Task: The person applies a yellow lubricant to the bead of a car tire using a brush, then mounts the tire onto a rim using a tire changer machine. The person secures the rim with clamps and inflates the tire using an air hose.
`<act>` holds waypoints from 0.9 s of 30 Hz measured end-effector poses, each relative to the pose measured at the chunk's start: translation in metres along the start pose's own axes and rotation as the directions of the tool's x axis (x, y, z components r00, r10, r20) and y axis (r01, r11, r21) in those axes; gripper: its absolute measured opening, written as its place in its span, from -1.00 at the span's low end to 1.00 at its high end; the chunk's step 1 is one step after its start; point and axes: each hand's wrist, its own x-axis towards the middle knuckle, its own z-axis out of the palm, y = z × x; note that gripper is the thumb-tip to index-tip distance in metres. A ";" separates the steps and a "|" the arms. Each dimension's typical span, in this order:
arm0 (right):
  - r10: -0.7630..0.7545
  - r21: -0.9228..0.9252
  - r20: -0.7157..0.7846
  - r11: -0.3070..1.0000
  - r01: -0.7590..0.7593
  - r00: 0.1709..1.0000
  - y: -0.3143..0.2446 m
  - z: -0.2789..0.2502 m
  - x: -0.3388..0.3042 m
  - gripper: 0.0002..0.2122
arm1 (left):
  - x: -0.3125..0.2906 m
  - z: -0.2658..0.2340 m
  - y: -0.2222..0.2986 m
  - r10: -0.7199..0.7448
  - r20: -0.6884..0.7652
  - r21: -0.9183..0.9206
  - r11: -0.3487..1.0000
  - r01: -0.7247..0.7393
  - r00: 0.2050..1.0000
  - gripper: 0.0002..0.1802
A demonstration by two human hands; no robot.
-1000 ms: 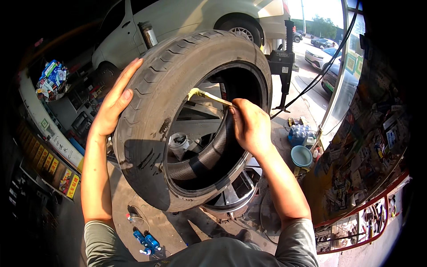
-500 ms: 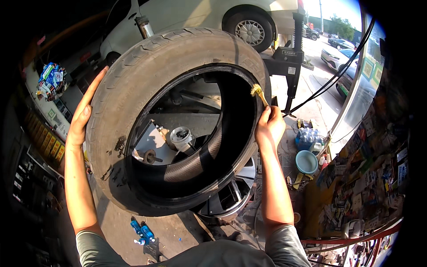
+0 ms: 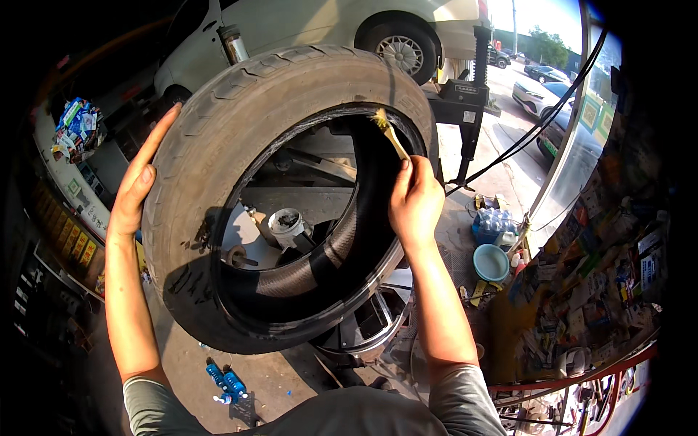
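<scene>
A large worn black tire (image 3: 185, 156) fills the middle, tilted, its tread and dusty sidewall facing me. My left hand (image 3: 138, 185) holds its left side, fingers stretched along the tread. Pinched in my right hand (image 3: 418, 200) is a small brush (image 3: 390, 134) with a pale handle and yellowish bristles. The bristles are at the tire's upper right inner bead, where the rubber looks dark and wet. Behind the tire's lower right, a spoked alloy wheel rim (image 3: 371, 320) is partly hidden.
Through the tire's opening a white bucket (image 3: 289, 227) with dark stuff is seen. A black changer column (image 3: 465, 109) stands right. A pale van (image 3: 305, 25) is behind. Blue bottles (image 3: 227, 381) lie on the floor; a light blue basin (image 3: 491, 262) sits right, near a cluttered shelf (image 3: 582, 291).
My right hand has moved left and up with the brush, along the bead from the right side toward the top. The left hand keeps its place on the tire.
</scene>
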 end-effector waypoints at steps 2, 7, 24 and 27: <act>0.185 -0.096 -0.022 0.978 -0.187 0.982 0.040 -0.005 -0.001 -0.82 | -0.002 -0.003 0.003 0.007 0.005 0.027 1.000 -0.007 1.000 0.24; 0.204 -0.061 -0.077 0.976 -0.209 0.976 0.048 -0.001 -0.027 -0.84 | 0.002 -0.002 0.001 0.027 0.010 0.022 0.999 -0.027 1.000 0.25; -0.171 -0.427 0.242 0.865 0.263 0.955 0.072 -0.053 -0.020 -0.73 | -0.009 -0.007 -0.017 0.097 -0.023 0.115 0.989 -0.094 0.995 0.06; -0.255 -0.481 0.444 0.741 0.468 0.859 0.074 -0.053 0.002 -0.57 | -0.012 -0.016 -0.028 0.164 -0.013 0.163 0.974 -0.160 0.986 -0.06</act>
